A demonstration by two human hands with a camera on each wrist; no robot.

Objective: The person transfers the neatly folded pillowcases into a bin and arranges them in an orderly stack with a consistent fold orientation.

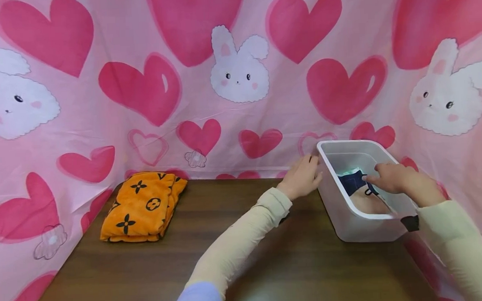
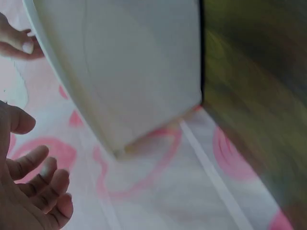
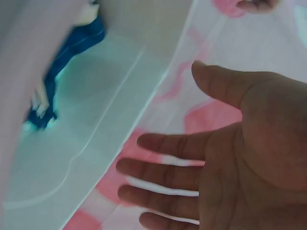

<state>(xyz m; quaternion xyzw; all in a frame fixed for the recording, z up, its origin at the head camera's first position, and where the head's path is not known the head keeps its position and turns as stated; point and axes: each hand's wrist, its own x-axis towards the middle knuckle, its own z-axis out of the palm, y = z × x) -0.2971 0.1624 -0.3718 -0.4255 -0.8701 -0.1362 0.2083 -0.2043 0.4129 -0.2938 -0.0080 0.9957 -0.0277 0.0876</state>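
Observation:
On the right of the table, in the head view, stands a white plastic bin (image 1: pixel 363 229). Dark blue denim cloth (image 1: pixel 351 183) with a strap lies inside it, beside something beige (image 1: pixel 370 202) near the front wall. My left hand (image 1: pixel 300 177) is at the bin's left side, close to the rim; the left wrist view shows its fingers (image 2: pixel 36 184) loosely bent with nothing in them. Over the bin's right rim reaches my right hand (image 1: pixel 395 179). Its fingers (image 3: pixel 165 172) are spread and straight in the right wrist view, and the palm holds nothing.
A folded orange cloth (image 1: pixel 140 206) with black flower-like prints lies at the left of the brown wooden table (image 1: pixel 237 240). A pink curtain (image 1: pixel 287 94) with hearts and rabbits hangs around the back and sides, close behind the bin.

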